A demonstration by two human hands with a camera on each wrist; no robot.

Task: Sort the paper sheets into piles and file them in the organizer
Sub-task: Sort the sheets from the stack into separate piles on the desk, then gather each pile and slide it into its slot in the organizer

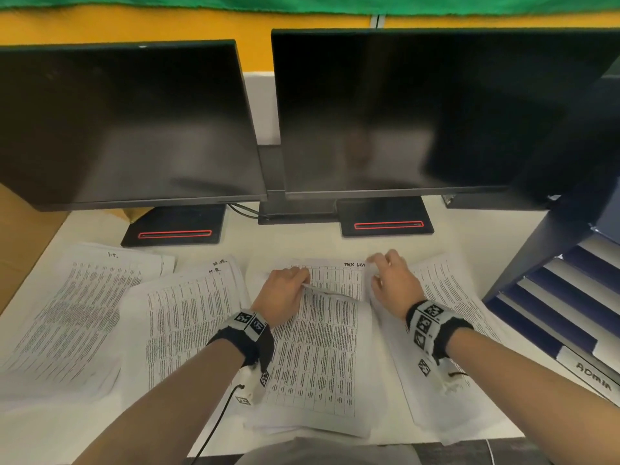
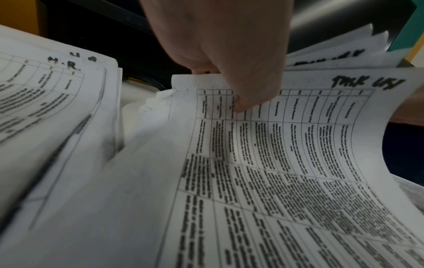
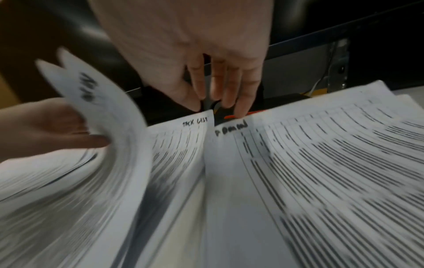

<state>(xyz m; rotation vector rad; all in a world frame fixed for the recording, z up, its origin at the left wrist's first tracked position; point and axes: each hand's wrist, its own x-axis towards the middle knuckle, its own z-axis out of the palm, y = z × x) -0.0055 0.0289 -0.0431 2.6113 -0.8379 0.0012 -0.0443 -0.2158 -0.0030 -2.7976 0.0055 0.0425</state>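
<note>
Four loose piles of white printed paper sheets lie fanned across the white desk (image 1: 295,239), near the person and in front of two dark flat monitors (image 1: 127,125). The left hand (image 1: 283,290) is down on the middle pile of table-printed sheets (image 1: 318,347), thumb and curled fingers pinching the far edge of the top white sheet headed "TASK LIST" (image 2: 298,145), which bows upward in the grip. Just to its right, the right hand (image 1: 391,280) hovers at the far edge where that pile meets the right-hand pile of white printed sheets (image 1: 446,297); its fingers (image 3: 241,90) point down, loosely spread, tips at the paper's edge, though the blur hides whether they pinch anything. Left of the middle pile sits a white stack marked "H.R." (image 1: 191,307), and further left another white printed stack (image 1: 73,313), partly overlapped by it. At the far right stands the dark blue tiered paper organizer (image 1: 553,297), its near slot labelled "ADMIN", well apart from both hands.
</note>
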